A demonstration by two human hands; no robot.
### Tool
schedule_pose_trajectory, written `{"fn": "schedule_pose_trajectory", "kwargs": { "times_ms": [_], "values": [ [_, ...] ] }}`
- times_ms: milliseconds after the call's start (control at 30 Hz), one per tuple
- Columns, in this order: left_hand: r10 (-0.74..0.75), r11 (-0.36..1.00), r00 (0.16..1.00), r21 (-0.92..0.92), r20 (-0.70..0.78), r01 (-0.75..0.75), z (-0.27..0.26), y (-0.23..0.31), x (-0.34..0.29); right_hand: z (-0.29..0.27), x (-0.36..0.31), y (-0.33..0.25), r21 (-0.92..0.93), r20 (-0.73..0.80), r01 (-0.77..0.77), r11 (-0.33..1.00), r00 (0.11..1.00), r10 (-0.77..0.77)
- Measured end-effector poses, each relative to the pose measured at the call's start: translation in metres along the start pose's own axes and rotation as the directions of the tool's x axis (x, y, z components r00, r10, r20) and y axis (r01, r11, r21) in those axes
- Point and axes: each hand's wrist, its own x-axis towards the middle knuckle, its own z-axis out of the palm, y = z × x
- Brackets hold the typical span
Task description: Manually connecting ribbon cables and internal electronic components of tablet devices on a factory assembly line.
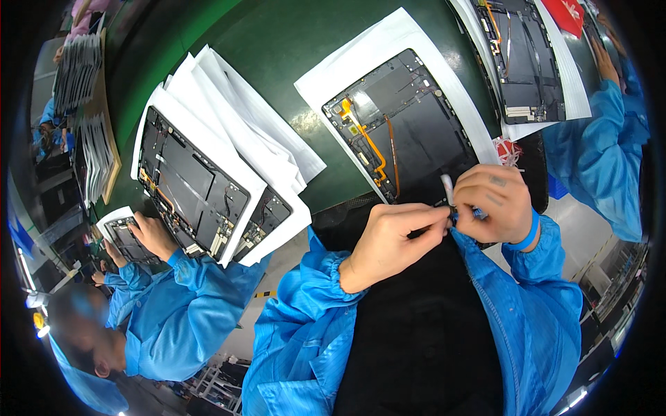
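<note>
In front of my chest both hands meet at the near edge of the work surface. My left hand (395,239) is closed, thumb and forefinger pinching the lower end of a small part with a pale strip (447,187) sticking up. My right hand (496,201) is curled closed at the same part, its fingers touching it; they hide most of its shape. Just beyond my hands a black tablet housing (430,125) lies open side up on a white sheet (402,35). An orange flex cable (374,149) runs along the housing's left side.
More housings (191,173) lie on stacked white sheets (229,111) at left, and another housing (520,62) at upper right. A co-worker in blue (187,319) works at left; another blue sleeve (596,152) is at right. Red-and-white strips (508,149) lie beside my right hand.
</note>
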Motion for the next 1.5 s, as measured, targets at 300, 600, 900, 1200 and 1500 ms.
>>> {"fn": "schedule_pose_trajectory", "kwargs": {
  "times_ms": [300, 600, 900, 1200, 1500],
  "values": [
    [-0.151, 0.802, 0.945, -0.523, 0.289, 0.288, -0.039, 0.008, -0.021, -0.102, -0.109, 0.047, -0.44, -0.144, -0.73, 0.523, 0.632, 0.761],
    [-0.102, 0.957, 0.96, -0.238, 0.259, 0.166, -0.034, 0.03, 0.001, -0.021, 0.015, -0.027, 0.163, 0.111, -0.02, 0.986, 0.994, 0.002],
    [0.176, 0.498, 0.984, 0.864, -0.011, -0.079, -0.035, -0.031, -0.004, 0.011, 0.066, 0.034, -0.055, 0.065, 0.058, 0.997, 0.996, -0.055],
    [0.192, 0.485, 0.976, 0.855, 0.101, -0.184, -0.046, -0.038, -0.007, 0.039, 0.083, 0.072, -0.118, 0.101, -0.105, 0.987, 0.988, 0.117],
    [0.132, 0.376, 0.978, 0.904, 0.163, -0.202, -0.044, -0.034, -0.008, 0.046, 0.081, 0.074, -0.132, 0.05, -0.109, 0.985, 0.992, 0.116]
  ]
}}
